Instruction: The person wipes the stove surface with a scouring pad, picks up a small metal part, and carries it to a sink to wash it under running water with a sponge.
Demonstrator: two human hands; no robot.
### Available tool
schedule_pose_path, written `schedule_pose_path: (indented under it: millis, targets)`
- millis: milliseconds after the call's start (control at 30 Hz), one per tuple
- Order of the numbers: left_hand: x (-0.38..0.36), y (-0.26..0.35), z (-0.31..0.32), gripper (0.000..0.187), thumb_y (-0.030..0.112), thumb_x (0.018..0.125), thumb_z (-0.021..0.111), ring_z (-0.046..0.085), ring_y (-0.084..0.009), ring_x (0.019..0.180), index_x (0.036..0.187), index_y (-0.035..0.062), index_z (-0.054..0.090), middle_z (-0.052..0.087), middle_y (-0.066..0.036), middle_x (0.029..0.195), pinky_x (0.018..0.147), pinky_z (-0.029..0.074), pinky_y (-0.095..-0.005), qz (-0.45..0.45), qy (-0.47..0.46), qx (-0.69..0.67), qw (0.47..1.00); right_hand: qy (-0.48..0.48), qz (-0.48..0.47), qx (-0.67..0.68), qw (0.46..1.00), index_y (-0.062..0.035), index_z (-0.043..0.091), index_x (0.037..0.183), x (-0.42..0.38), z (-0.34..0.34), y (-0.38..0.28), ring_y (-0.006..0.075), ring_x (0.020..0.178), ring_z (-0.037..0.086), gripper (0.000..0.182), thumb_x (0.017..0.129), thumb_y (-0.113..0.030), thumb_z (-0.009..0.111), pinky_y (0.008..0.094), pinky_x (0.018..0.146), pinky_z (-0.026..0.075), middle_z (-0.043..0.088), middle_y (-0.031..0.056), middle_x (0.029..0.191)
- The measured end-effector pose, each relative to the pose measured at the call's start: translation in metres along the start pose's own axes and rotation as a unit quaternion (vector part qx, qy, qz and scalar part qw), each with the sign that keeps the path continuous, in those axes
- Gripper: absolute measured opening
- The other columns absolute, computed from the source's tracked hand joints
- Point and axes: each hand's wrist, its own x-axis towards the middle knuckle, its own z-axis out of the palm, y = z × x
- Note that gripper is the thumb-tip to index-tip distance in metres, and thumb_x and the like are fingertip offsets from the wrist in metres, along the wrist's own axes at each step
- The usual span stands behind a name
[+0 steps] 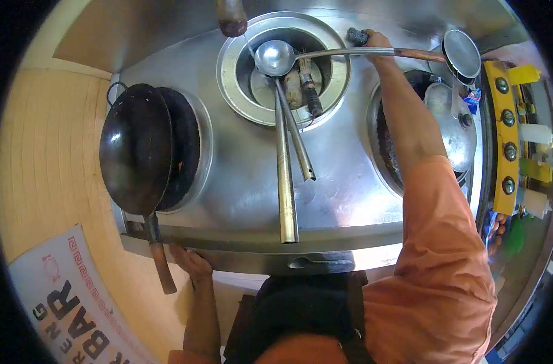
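The right hand (376, 41) was stretched to the far rim of the steel wok range (343, 200), its fingers curled over a dark scouring pad (357, 36) and pressing it against the metal just beside the middle burner well (284, 67). The left hand (191, 264) rested flat on the near edge of the range, fingers spread and holding nothing, close to the wooden handle of the black wok (135, 147) that stood tilted on the left burner.

A ladle (275, 57) lay across the middle well, bowl over the opening and its long handle running right, under the right hand. Two metal tubes (287, 176) lay from the well toward the person. A lid (452, 130) covered the right burner.

Judging by the grip, the step in hand was scrubbing the back of the range around the middle well. The next move seemed to call for firm pressure on the pad and a sweep that cleared the ladle handle.
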Motion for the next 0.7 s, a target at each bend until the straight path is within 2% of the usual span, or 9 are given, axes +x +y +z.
schedule_pose_path:
  millis: [167,233,300,467,533,567,600,633,700]
  targets:
    - [0.004,-0.004,0.002,0.053,0.025,0.095,0.031,0.030,-0.0428,0.131,0.134,-0.0103,0.035,0.032,-0.028,0.140,0.110,0.020,-0.0488,0.011,0.008,0.009,1.000,-0.011,0.003,-0.041,0.999,-0.0101,0.065,0.101,-0.043,0.027,-0.012,0.0357,0.100,0.060,0.023,0.082,-0.019,0.057,0.0438,0.087,0.048,0.062,0.0186,0.105]
    - [0.005,-0.002,0.000,0.052,0.023,0.094,0.033,0.032,-0.0446,0.129,0.131,-0.0141,0.036,0.035,-0.031,0.137,0.110,0.022,-0.0500,0.024,0.035,-0.007,0.999,-0.093,0.106,-0.037,0.989,-0.0084,0.065,0.101,-0.078,0.014,-0.041,0.0366,0.097,0.061,0.024,0.084,-0.018,0.051,0.0444,0.086,0.049,0.062,0.0193,0.103]
    - [0.005,0.001,-0.001,0.053,0.023,0.092,0.035,0.033,-0.0448,0.128,0.131,-0.0139,0.036,0.035,-0.031,0.137,0.110,0.021,-0.0496,-0.001,0.012,0.035,0.999,-0.061,0.038,-0.073,0.995,-0.0047,0.064,0.096,-0.123,0.012,-0.051,0.0336,0.098,0.061,0.024,0.083,-0.022,0.054,0.0432,0.081,0.051,0.062,0.0196,0.100]
    - [0.014,0.014,-0.013,0.052,0.024,0.091,0.039,0.032,-0.0429,0.130,0.132,-0.0068,0.039,0.036,-0.029,0.138,0.109,0.022,-0.0502,-0.009,0.011,0.021,1.000,-0.128,0.070,-0.022,0.989,-0.0056,0.066,0.096,-0.229,0.014,-0.100,0.0340,0.095,0.062,0.035,0.067,-0.025,0.069,0.0419,0.084,0.049,0.064,0.0192,0.099]
    - [0.010,0.011,-0.016,0.052,0.023,0.090,0.041,0.032,-0.0432,0.129,0.131,-0.0076,0.040,0.037,-0.029,0.137,0.108,0.022,-0.0509,-0.039,-0.027,0.042,0.998,-0.134,-0.071,0.047,0.987,-0.0108,0.066,0.100,-0.270,0.028,-0.125,0.0342,0.094,0.062,0.030,0.073,-0.023,0.067,0.0405,0.085,0.049,0.065,0.0177,0.099]
    - [0.010,0.007,-0.014,0.052,0.023,0.090,0.040,0.033,-0.0432,0.128,0.131,-0.0082,0.039,0.037,-0.029,0.137,0.108,0.022,-0.0511,-0.027,-0.034,0.032,0.999,-0.111,-0.052,0.249,0.961,-0.0137,0.066,0.103,-0.287,0.042,-0.144,0.0327,0.094,0.062,0.030,0.074,-0.018,0.065,0.0394,0.084,0.049,0.064,0.0180,0.099]
    - [0.010,0.004,-0.013,0.052,0.023,0.090,0.040,0.034,-0.0433,0.128,0.131,-0.0089,0.039,0.038,-0.029,0.136,0.108,0.023,-0.0512,-0.016,-0.041,0.024,0.999,-0.081,-0.012,0.174,0.981,-0.0153,0.067,0.103,-0.291,0.094,-0.151,0.0315,0.092,0.063,0.029,0.073,-0.016,0.064,0.0386,0.083,0.050,0.065,0.0153,0.098]
    - [0.010,0.008,-0.016,0.053,0.022,0.089,0.041,0.037,-0.0445,0.125,0.131,-0.0093,0.039,0.040,-0.030,0.134,0.107,0.024,-0.0515,-0.005,-0.024,0.028,0.999,-0.182,-0.091,0.107,0.973,-0.0167,0.067,0.103,-0.308,0.038,-0.195,0.0309,0.092,0.063,0.030,0.073,-0.017,0.064,0.0392,0.083,0.050,0.066,0.0125,0.098]
    - [0.009,0.005,-0.021,0.053,0.022,0.088,0.041,0.040,-0.0458,0.122,0.131,-0.0097,0.039,0.042,-0.031,0.132,0.105,0.026,-0.0519,0.011,-0.012,0.034,0.999,-0.129,-0.222,0.132,0.957,-0.0202,0.067,0.103,-0.340,0.066,-0.219,0.0298,0.089,0.062,0.034,0.070,-0.012,0.063,0.0402,0.079,0.051,0.065,0.0122,0.093]
